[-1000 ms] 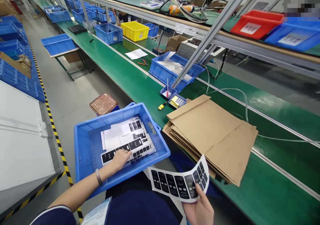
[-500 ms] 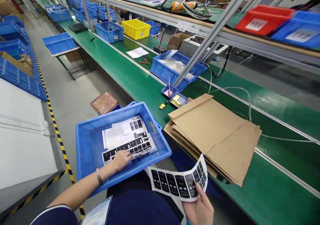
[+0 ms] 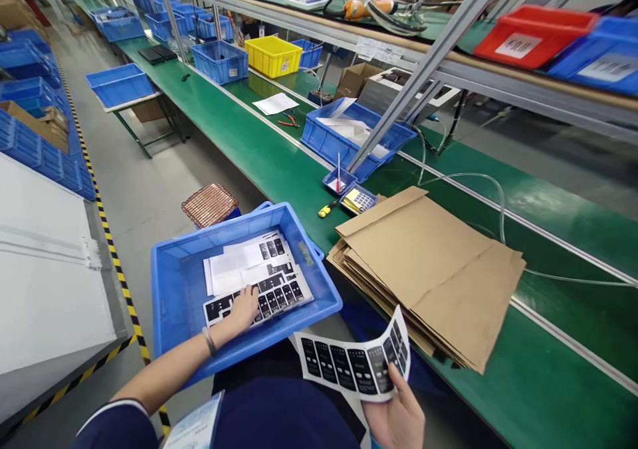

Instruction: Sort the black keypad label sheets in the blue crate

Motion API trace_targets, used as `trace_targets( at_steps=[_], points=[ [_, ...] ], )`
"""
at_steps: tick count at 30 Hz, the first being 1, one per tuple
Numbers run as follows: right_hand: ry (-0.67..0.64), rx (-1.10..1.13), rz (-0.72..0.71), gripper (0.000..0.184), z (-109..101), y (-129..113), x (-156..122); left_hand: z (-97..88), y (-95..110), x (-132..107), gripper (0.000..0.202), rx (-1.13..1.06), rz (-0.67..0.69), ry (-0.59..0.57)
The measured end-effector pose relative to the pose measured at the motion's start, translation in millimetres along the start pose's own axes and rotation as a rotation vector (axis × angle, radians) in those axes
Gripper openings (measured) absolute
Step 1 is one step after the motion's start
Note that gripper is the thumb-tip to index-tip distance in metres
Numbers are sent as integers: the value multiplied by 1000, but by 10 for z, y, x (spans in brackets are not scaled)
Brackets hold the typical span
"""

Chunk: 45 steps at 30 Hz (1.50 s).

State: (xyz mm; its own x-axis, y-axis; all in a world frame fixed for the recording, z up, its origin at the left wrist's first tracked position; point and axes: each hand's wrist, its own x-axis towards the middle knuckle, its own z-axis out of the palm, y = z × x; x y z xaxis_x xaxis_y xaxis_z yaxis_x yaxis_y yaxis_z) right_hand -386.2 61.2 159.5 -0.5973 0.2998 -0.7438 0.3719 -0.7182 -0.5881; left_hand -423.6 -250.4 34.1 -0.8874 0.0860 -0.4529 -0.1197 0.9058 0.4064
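My right hand (image 3: 399,406) pinches a white sheet of black labels (image 3: 343,366) by its right end, thumb on top. The sheet bends upward at that end and hangs over my lap. My left hand (image 3: 244,308) reaches into a blue bin (image 3: 174,263) and rests with fingers apart on a sheet of black labels (image 3: 279,299). Behind that sheet, in the same bin, lie several white sheets (image 3: 226,273), some with black labels showing. The undersides of my left fingers are hidden.
A stack of flat brown cardboard (image 3: 428,250) lies on the green bench (image 3: 249,147) to the right. Beyond it are a yellow-handled tool (image 3: 327,209), small blue trays (image 3: 359,198) and a blue bin of papers (image 3: 312,133). A metal post (image 3: 423,70) slants over the bench.
My left hand has moved slightly forward over the label sheets, uncovering more of the front row. My right hand and its sheet have barely moved.
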Motion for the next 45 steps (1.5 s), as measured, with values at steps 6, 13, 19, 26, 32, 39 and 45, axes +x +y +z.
trace_targets(
  at_steps=[6, 13, 19, 26, 32, 39, 45],
  points=[
    [-10, 21, -2, 47, 2, -38, -25, -26, -26, 71, 40, 91, -30, -15],
    [30, 32, 37, 42, 88, -53, -53, -125, 14, -98, 9, 12, 73, -118],
    [-3, -9, 28, 41, 64, -16, 12, -148, 11, -177, 39, -90, 210, -197],
    [-2, 24, 66, 41, 119, -26, -9, -22, -27, -90, 87, 88, 3, -7],
    [-8, 29, 42, 42, 91, -20, 9, -39, -80, 40, 103, 154, -100, 37],
    [48, 85, 79, 46, 129, -54, -41, -205, -98, -17, 43, 11, 60, -60],
    [-16, -1, 42, 40, 85, -31, -15, -128, -113, -209, 34, -168, 183, -164]
  ],
)
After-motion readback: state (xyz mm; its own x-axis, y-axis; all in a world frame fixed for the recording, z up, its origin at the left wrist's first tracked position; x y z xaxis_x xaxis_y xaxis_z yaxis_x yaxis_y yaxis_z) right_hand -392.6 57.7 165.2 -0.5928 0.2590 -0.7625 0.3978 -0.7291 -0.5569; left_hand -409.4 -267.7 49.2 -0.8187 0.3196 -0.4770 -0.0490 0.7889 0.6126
